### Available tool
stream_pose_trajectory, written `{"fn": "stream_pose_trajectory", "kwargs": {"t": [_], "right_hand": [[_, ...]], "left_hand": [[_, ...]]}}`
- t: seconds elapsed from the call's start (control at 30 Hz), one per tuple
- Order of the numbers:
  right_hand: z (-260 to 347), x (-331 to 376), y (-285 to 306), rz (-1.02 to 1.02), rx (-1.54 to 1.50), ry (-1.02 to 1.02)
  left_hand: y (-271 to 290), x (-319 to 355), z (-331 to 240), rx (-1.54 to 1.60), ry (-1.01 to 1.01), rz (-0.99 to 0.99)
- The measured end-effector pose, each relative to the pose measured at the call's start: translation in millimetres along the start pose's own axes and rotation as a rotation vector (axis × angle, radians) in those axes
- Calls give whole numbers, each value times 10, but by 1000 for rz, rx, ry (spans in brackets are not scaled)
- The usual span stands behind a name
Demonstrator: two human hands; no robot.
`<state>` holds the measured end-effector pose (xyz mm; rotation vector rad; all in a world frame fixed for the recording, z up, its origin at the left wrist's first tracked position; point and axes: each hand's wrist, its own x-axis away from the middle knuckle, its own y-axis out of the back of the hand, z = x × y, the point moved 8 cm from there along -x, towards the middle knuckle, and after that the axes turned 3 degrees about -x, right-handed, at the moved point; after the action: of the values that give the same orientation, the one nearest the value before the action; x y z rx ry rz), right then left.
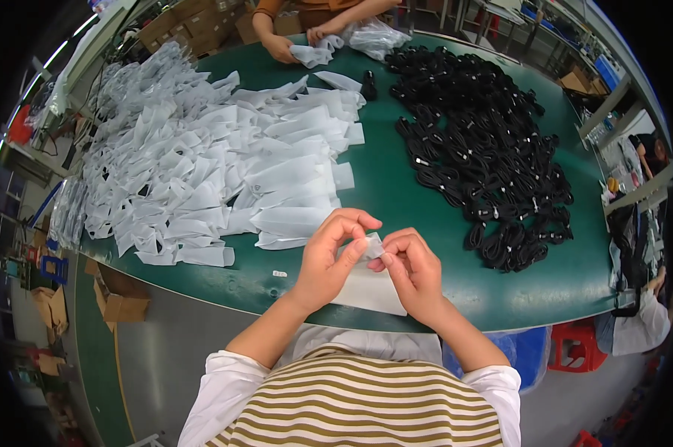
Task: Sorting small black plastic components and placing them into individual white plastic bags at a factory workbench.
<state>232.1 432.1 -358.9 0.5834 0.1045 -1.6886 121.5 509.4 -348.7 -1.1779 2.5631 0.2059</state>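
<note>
My left hand (327, 257) and my right hand (417, 274) meet above the near edge of the green table (366, 175). Between their fingertips is a small whitish, translucent piece (374, 246); I cannot make out its exact kind. My right thumb and fingers pinch its lower right side. The left thumb presses on its other side, with the left fingers curled over it. Under both hands lies a flat white sheet or bag (370, 293), partly hidden. Whether the piece joins it, I cannot tell. A small white label (279, 273) lies left of my wrist.
White bags (225, 156) lie in a broad pile on the left. Bundled black cables (493, 156) heap up on the right. Across the table, another person's hands (281, 49) hold a white bag (313, 54), beside a clear plastic bag (377, 37). A red stool (577, 346) stands below right.
</note>
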Motion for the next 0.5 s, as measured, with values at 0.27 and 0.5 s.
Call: {"fn": "stream_pose_trajectory", "kwargs": {"t": [0.27, 0.5], "right_hand": [[-187, -541, -424, 64, -841, -228], [-1021, -1701, 54, -130, 326, 83]], "left_hand": [[845, -126, -162, -7, -49, -301], [1095, -456, 11, -800, -263, -284]]}}
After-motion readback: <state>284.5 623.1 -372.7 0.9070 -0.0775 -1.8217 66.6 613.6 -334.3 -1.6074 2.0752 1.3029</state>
